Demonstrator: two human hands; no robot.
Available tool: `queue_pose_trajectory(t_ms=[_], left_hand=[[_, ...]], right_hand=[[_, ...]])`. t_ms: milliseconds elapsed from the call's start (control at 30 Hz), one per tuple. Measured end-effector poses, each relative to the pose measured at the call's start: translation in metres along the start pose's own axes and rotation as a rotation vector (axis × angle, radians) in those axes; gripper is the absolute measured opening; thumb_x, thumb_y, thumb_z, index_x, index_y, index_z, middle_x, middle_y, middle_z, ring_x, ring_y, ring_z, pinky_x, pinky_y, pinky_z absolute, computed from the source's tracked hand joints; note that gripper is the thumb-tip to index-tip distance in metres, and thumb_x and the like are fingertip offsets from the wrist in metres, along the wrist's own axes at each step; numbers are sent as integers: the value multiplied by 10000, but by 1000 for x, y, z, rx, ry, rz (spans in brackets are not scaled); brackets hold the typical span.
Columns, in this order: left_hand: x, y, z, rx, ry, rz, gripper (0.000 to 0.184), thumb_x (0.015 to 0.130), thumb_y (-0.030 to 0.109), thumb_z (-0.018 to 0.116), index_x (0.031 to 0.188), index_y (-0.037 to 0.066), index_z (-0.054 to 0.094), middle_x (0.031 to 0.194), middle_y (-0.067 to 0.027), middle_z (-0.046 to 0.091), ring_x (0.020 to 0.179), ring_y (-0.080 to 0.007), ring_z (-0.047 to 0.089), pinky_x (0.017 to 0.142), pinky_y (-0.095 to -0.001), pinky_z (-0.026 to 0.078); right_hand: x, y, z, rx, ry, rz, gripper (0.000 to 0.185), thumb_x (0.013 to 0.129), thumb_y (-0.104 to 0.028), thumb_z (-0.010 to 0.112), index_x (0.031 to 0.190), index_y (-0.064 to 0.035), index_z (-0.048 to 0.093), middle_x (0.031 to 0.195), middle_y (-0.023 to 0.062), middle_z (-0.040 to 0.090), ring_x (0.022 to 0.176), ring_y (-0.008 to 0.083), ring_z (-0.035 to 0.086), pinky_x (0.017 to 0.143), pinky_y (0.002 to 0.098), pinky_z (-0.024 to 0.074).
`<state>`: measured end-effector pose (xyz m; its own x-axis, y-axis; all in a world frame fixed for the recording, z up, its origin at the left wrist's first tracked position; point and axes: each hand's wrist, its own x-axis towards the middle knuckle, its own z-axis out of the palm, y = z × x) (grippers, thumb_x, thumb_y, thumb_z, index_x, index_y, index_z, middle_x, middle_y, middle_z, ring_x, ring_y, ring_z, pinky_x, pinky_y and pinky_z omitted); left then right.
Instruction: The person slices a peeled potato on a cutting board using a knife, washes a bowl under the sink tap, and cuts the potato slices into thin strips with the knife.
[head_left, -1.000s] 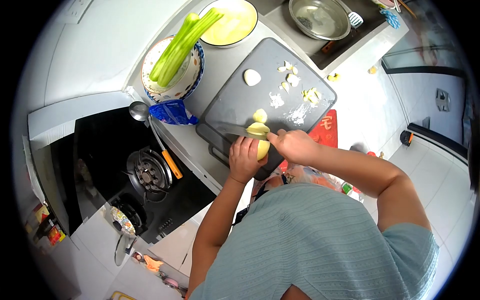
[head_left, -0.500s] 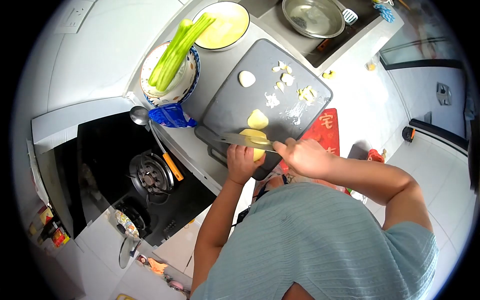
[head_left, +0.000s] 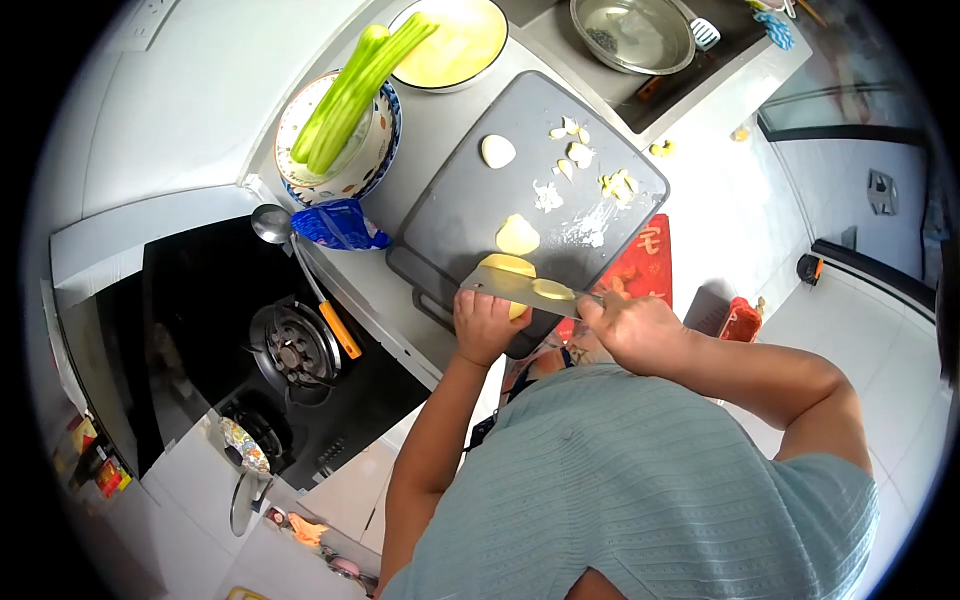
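A grey cutting board (head_left: 450, 215) lies on the counter. At its near edge my left hand (head_left: 486, 325) holds a peeled yellow potato (head_left: 519, 311), partly hidden under the blade. My right hand (head_left: 635, 325) is closed round the handle of a wide knife (head_left: 510, 287). One thin slice (head_left: 552, 289) clings to the blade. Just beyond the knife are a cut slice (head_left: 508, 265) and another yellow piece (head_left: 517, 235). Farther up the board lie a pale round piece (head_left: 498, 152), garlic cloves (head_left: 580, 154) and a small chopped heap (head_left: 619, 186).
Green stalks (head_left: 345, 120) rest across a patterned bowl (head_left: 290, 150). Behind the board is a bowl of yellow contents (head_left: 452, 45). A metal basin (head_left: 635, 35) sits in the sink. A blue packet (head_left: 340, 225) and ladle (head_left: 320, 290) lie near the black stove (head_left: 210, 300).
The knife has moved toward the right and nearer my body, with a slice now on its blade. Cut slices lie farther apart beyond it. My left hand has stayed on the potato.
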<state>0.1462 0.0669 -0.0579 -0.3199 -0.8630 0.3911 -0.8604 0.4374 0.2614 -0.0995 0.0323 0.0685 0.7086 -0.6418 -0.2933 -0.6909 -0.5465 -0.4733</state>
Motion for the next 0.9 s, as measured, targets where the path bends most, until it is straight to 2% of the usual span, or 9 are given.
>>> queue_pose_trajectory(t_ms=[100, 167, 300, 567, 633, 700, 767, 833, 900], left_hand=[[-2, -3, 1, -22, -28, 32, 514, 681, 367, 776, 1071, 75, 615, 1120, -99, 540, 1051, -319, 503, 903, -451, 430], [-4, -4, 4, -33, -32, 22, 522, 680, 355, 778, 1084, 75, 602, 1115, -95, 534, 1061, -318, 499, 905, -451, 431], [0, -1, 2, -57, 15, -4, 475, 708, 300, 757, 1107, 103, 590, 1087, -50, 548, 1054, -274, 521, 898, -415, 454], [6, -1, -3, -59, 35, 31, 499, 724, 299, 753, 1129, 76, 564, 1105, -82, 546, 1050, -299, 533, 893, -413, 452], [6, -1, -3, -53, 34, 52, 522, 717, 311, 765, 1123, 64, 549, 1106, -99, 530, 1030, -317, 527, 897, -423, 442], [5, 0, -2, -71, 51, 21, 469, 735, 289, 745, 1122, 81, 580, 1104, -77, 562, 1059, -287, 539, 894, -410, 459], [1, 0, -1, -62, -2, 1, 464, 730, 299, 750, 1104, 79, 584, 1091, -80, 558, 1050, -292, 536, 895, -417, 458], [-3, -1, 2, -54, -52, -20, 460, 725, 308, 755, 1085, 77, 587, 1078, -83, 553, 1041, -297, 533, 895, -424, 457], [-6, -3, 5, -26, 20, 14, 547, 698, 364, 776, 1108, 59, 582, 1100, -114, 544, 1011, -326, 517, 895, -450, 431]], right_hand=[[9, 2, 5, 25, 20, -21, 427, 784, -44, 581, 1196, 40, 506, 775, 163, 603, 536, 267, 624, 423, 373, 493], [21, 5, 11, -6, 55, -30, 281, 777, -44, 594, 1041, 32, 536, 714, 145, 608, 583, 283, 652, 478, 370, 531], [38, 10, 22, 23, 45, -39, 312, 760, -40, 598, 1058, 29, 534, 723, 146, 603, 590, 292, 654, 482, 371, 534], [64, 27, 60, 9, 126, -48, 325, 773, -58, 589, 1086, 2, 528, 772, 156, 616, 614, 307, 663, 501, 392, 540], [63, 26, 51, 12, 95, -49, 317, 786, -66, 578, 1090, 2, 524, 778, 159, 619, 623, 313, 665, 506, 399, 542], [57, 23, 38, 14, 63, -46, 309, 798, -74, 566, 1095, 2, 520, 783, 162, 622, 633, 319, 667, 512, 406, 543], [41, 12, 23, 47, 63, -44, 466, 764, -77, 601, 1206, 38, 511, 751, 155, 597, 614, 303, 649, 493, 399, 518], [26, 5, 5, 41, 25, -32, 458, 774, -75, 589, 1209, 40, 506, 761, 162, 599, 614, 305, 649, 491, 400, 516], [12, 2, -3, 61, -14, -10, 439, 797, -75, 568, 1212, 49, 497, 771, 174, 604, 603, 310, 643, 481, 400, 510]])
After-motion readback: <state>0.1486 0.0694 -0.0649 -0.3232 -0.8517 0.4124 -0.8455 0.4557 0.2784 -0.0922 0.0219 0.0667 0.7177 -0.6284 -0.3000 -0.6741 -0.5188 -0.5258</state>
